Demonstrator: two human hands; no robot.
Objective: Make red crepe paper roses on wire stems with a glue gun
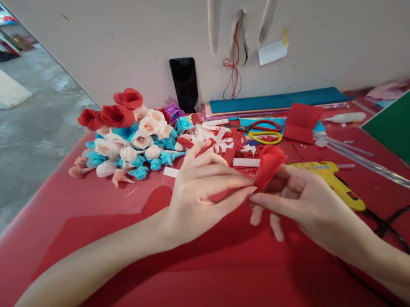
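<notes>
Your left hand (199, 193) and right hand (308, 200) together pinch the base of a red flower (270, 162) above the table (75, 200). Its cup looks shaped, its base perhaps unfinished; the flower pile (148, 126) seems done, the loose red paper (303, 122) unshaped.

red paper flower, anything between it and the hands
Nothing visible: the left hand pinches the red paper flower near its base, and the right hand holds it too. The yellow glue gun lies beyond the right hand, not between.

Room leftward, flowers (141, 140) beyond, glue gun (336, 181) right
</notes>
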